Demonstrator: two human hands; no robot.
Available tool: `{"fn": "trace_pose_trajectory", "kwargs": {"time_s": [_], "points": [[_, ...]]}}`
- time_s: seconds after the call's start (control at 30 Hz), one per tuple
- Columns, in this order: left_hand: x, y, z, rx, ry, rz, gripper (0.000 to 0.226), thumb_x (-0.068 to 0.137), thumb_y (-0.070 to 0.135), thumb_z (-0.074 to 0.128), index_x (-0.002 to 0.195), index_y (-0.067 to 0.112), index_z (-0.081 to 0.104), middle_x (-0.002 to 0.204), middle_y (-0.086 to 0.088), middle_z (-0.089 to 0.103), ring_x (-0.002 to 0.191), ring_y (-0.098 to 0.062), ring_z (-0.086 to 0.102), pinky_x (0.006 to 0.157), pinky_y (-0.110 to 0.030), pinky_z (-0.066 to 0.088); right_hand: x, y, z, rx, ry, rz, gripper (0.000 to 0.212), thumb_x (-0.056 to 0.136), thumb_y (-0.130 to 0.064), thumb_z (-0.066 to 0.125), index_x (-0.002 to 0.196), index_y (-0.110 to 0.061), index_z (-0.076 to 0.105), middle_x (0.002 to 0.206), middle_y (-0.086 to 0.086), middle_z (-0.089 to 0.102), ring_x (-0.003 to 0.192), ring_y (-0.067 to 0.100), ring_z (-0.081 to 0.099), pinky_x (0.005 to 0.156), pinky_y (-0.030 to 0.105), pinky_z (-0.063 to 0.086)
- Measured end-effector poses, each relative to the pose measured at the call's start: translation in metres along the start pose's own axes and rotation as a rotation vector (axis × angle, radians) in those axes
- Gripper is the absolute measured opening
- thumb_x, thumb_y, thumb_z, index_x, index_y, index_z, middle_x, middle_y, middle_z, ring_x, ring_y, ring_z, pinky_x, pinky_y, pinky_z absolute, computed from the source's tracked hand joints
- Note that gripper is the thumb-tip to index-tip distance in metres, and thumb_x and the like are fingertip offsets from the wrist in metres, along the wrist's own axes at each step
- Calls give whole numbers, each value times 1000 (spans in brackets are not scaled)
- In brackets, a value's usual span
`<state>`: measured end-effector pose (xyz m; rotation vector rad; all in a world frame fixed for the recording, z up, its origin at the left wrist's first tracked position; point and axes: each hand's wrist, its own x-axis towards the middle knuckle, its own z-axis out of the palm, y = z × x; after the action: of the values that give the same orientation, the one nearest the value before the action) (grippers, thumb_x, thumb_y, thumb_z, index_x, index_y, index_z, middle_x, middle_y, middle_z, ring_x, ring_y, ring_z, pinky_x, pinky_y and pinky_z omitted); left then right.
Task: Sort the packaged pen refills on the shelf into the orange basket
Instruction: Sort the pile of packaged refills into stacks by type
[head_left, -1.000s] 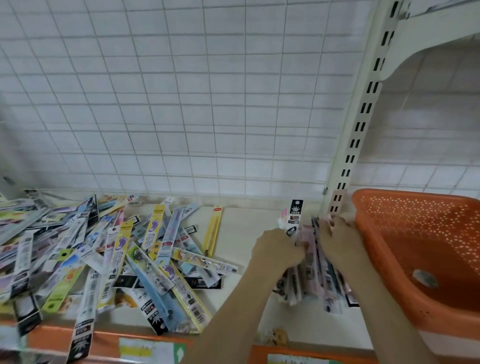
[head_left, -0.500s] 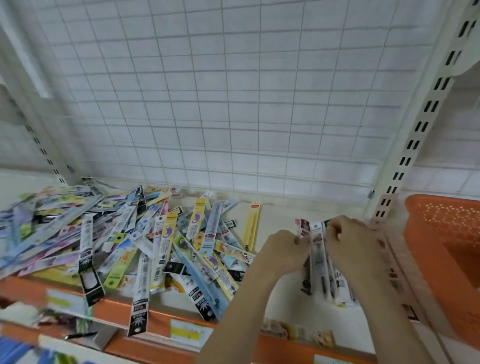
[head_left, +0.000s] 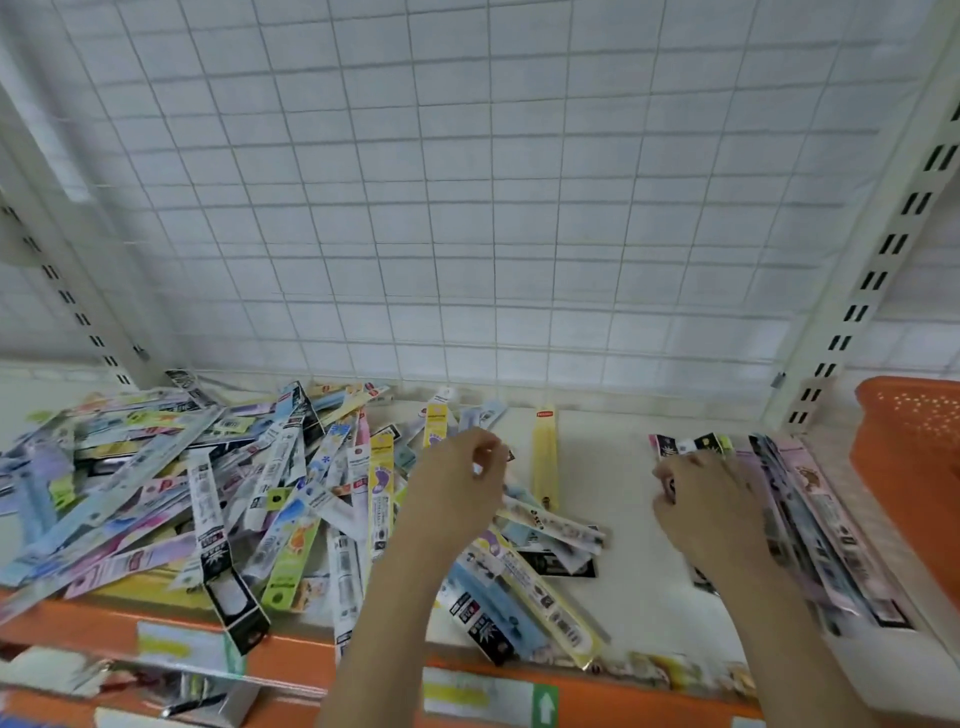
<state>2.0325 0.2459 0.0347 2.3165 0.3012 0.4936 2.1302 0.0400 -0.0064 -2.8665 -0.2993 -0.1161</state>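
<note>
A big loose pile of packaged pen refills (head_left: 218, 493) covers the left half of the white shelf (head_left: 631, 582). My left hand (head_left: 457, 483) hovers over the pile's right edge with loosely curled fingers and nothing in them. My right hand (head_left: 706, 504) grips a bundle of refill packs (head_left: 821, 530) that lies fanned along the shelf's right side. Just right of the bundle, at the frame's edge, stands the orange basket (head_left: 914, 447), only partly in view. A single yellow pack (head_left: 544, 457) lies between my hands.
A white wire grid (head_left: 467, 208) backs the shelf, with slotted uprights at the left (head_left: 78, 312) and at the right (head_left: 862, 291). The shelf's orange front edge (head_left: 296, 662) carries price labels. Several packs overhang that edge.
My left hand let go of the bundle and moved left over the pile. My right hand keeps the bundle. The view swung left, so the basket slid to the right edge.
</note>
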Motion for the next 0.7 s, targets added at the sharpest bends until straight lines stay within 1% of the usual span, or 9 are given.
{"fn": "trace_pose_trajectory", "kwargs": {"time_s": [0.1,0.2,0.27,0.33,0.4,0.47,0.5,0.63,0.7], "points": [[6,-25,-15,95,14,-30,23,95,20,46,99,7,65,89,-6,68,84,-24,63,78,-34,51,1,-10,-1,7,16,45,30,90,-26,52,119,-21,59,128,5,52,123,26,43,104,36,35],[13,-43,-27,151,6,-94,24,95,23,47,105,10,64,96,-3,68,87,-20,62,80,-31,50,1,-31,1,58,44,-6,30,93,-31,48,118,-20,60,125,3,57,122,25,46,101,36,38],[17,-52,-36,175,6,-108,26,95,26,48,108,11,64,99,-3,69,89,-21,63,83,-34,51,2,-48,2,82,48,-80,29,94,-29,45,117,-19,60,120,2,60,118,23,49,97,35,41],[19,-61,-46,197,10,-127,26,95,26,48,109,12,63,100,-3,69,89,-23,63,82,-34,51,5,-69,3,117,29,-163,26,95,-26,43,113,-18,61,111,1,62,110,22,53,90,34,44],[19,-72,-58,203,27,-156,25,95,25,48,110,12,63,97,-3,66,89,-23,61,78,-30,49,10,-92,3,144,-5,-213,24,95,-24,42,98,-15,64,95,2,63,94,22,57,75,32,48],[16,-84,-71,207,58,-186,25,94,24,49,111,12,62,96,-2,66,88,-22,60,76,-27,45,16,-115,4,136,-44,-210,29,94,-24,41,72,-13,56,70,2,55,67,21,53,53,28,39],[15,-91,-77,218,70,-200,26,94,25,49,112,12,62,98,-3,67,88,-22,60,75,-26,44,20,-127,4,126,-66,-198,33,94,-25,41,63,-14,48,61,1,48,57,19,47,48,25,33],[11,-110,-97,289,91,-274,30,94,28,50,117,13,61,103,-6,68,84,-19,56,72,-24,40,30,-161,14,100,-215,-162,47,93,-41,49,55,-18,32,55,-2,36,47,13,35,46,22,28],[9,-116,-101,320,71,-295,29,94,30,49,115,14,61,95,-3,66,81,-18,54,71,-24,38,29,-171,19,68,-282,-164,50,90,-48,52,56,-19,29,57,-2,35,49,12,33,46,23,27]]}}
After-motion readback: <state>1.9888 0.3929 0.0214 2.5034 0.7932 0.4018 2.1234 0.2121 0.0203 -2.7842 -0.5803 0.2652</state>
